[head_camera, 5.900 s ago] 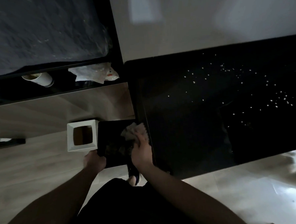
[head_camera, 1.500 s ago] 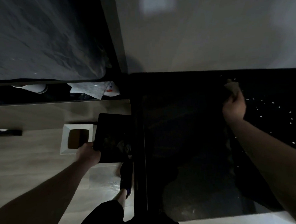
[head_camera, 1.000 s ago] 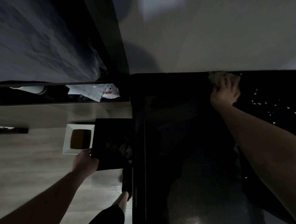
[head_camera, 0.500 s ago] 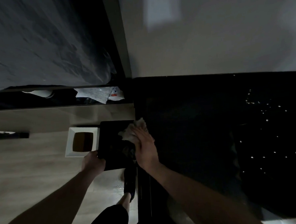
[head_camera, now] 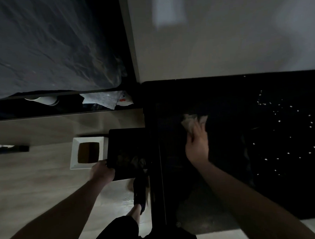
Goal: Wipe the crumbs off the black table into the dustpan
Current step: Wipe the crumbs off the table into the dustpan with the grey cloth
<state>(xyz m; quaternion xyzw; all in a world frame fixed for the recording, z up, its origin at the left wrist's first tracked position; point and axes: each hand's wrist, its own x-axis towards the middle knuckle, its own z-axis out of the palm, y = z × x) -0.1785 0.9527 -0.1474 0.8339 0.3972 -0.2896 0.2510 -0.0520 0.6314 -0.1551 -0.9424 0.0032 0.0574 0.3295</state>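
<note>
Crumbs (head_camera: pixel 290 130) still on the right part of the black table (head_camera: pixel 224 90), dustpan (head_camera: pixel 127 148) at its left edge.

Right hand (head_camera: pixel 197 146) on the tabletop left of the crumbs, fingers over a crumpled pale cloth (head_camera: pixel 192 122); grip is blurred, can't tell if it's pinching or pressing flat. Left hand (head_camera: pixel 102 172) grips the dustpan's near corner, held below table level. White square bin (head_camera: pixel 88 152) on the floor just left of the dustpan.
</note>
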